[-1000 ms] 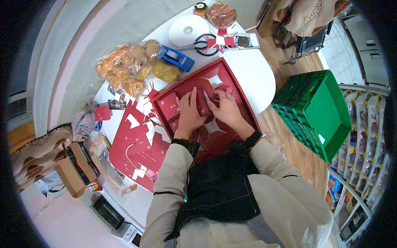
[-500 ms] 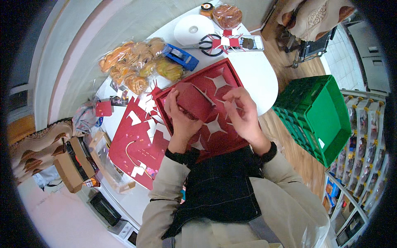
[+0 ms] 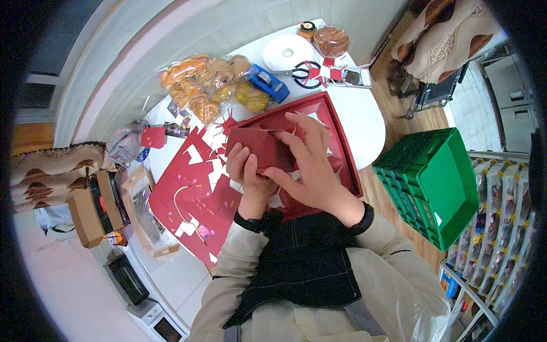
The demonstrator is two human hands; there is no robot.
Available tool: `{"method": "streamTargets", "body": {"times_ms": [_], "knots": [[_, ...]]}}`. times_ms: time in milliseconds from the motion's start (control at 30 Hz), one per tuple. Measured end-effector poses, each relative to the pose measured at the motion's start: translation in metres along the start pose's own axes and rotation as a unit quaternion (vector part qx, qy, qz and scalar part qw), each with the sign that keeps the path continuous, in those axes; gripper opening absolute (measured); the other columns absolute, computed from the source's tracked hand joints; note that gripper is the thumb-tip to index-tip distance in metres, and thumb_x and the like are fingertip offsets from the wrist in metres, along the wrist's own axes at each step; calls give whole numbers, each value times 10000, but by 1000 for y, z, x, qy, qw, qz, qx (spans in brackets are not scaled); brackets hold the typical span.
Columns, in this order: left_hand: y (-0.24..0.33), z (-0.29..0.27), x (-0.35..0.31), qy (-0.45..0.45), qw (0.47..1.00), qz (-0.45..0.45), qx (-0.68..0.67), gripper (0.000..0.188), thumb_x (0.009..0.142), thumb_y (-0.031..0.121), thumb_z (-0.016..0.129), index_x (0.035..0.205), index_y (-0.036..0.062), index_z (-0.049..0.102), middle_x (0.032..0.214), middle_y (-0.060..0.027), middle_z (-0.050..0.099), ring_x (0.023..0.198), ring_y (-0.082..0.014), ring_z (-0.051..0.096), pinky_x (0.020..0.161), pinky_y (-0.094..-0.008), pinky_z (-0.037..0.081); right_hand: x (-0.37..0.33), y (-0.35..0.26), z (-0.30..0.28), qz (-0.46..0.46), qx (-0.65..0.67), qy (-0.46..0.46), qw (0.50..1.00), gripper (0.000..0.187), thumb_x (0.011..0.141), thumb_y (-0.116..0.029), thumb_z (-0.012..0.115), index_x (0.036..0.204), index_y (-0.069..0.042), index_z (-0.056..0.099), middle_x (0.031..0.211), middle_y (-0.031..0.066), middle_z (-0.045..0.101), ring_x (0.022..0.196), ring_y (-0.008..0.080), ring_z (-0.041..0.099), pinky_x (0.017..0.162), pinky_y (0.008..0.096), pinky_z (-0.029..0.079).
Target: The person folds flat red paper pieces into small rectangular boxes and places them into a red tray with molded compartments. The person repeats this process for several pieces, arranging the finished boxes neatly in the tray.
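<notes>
My left hand [image 3: 250, 179] is closed round the left and lower side of a small dark red cardboard box [image 3: 248, 142]. On the box's right side lies my right hand [image 3: 313, 168], its thumb at the lower edge and its bent fingers along the upper edge. Part of the box is hidden behind those fingers. Beneath both hands is a large shallow red tray [image 3: 346, 149] with a raised rim, and pale star-shaped gaps show among the red pieces in it. A red sheet [image 3: 182, 216] with white paper scraps and a thin curved cord lies left of the tray.
Bagged pastries [image 3: 199, 80], a blue tape dispenser [image 3: 269, 83], a white roll [image 3: 279, 45], black-handled scissors [image 3: 307, 84], a phone [image 3: 359, 78] and a small jar [image 3: 307, 28] lie on the white table [image 3: 367, 125]. A green crate [image 3: 439, 188] stands to the right.
My right hand has moved left from above the tray onto the box's right side. The box has turned in my left hand. The whole view has shifted slightly.
</notes>
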State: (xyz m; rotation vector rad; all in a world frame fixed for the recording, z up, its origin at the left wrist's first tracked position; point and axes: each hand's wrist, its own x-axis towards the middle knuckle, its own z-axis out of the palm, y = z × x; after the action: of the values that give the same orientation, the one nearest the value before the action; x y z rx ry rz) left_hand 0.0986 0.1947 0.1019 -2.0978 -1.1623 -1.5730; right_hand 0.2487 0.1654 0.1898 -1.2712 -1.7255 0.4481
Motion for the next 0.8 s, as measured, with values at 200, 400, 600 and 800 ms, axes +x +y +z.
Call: {"method": "streamTargets", "body": {"times_ms": [200, 400, 600, 800], "knots": [[1, -16, -3, -43, 999, 6, -22, 537, 795, 200, 701, 1240, 94, 419, 1251, -125, 436, 1180, -374, 478, 968, -487, 431, -3, -2, -2, -5, -20, -18, 1000, 533, 725, -378, 771, 1048, -7, 564, 1175, 197, 470, 1186, 413, 403, 1007, 524, 351], [8, -24, -4, -90, 995, -12, -35, 572, 780, 155, 698, 1275, 75, 421, 1274, -134, 433, 1203, -377, 465, 989, -495, 416, -17, -5, 5, 25, -65, -22, 997, 597, 739, -413, 758, 1079, 20, 526, 1114, 207, 482, 1122, 421, 450, 956, 530, 382], [18, -29, 1, -149, 988, -26, -14, 678, 751, 148, 721, 1340, 73, 394, 1293, -141, 418, 1218, -388, 450, 1010, -514, 401, -19, -6, -7, 117, -4, -74, 990, 718, 779, -457, 717, 1224, 50, 471, 1186, 265, 518, 1121, 435, 503, 990, 529, 381], [30, -23, -1, -80, 995, -66, 4, 778, 733, 223, 775, 1364, 85, 342, 1311, -132, 362, 1230, -387, 425, 1015, -534, 395, -22, 2, -3, 10, 17, 0, 1000, 647, 887, -368, 631, 1359, 23, 425, 1276, 244, 537, 1159, 406, 534, 1042, 481, 380]]}}
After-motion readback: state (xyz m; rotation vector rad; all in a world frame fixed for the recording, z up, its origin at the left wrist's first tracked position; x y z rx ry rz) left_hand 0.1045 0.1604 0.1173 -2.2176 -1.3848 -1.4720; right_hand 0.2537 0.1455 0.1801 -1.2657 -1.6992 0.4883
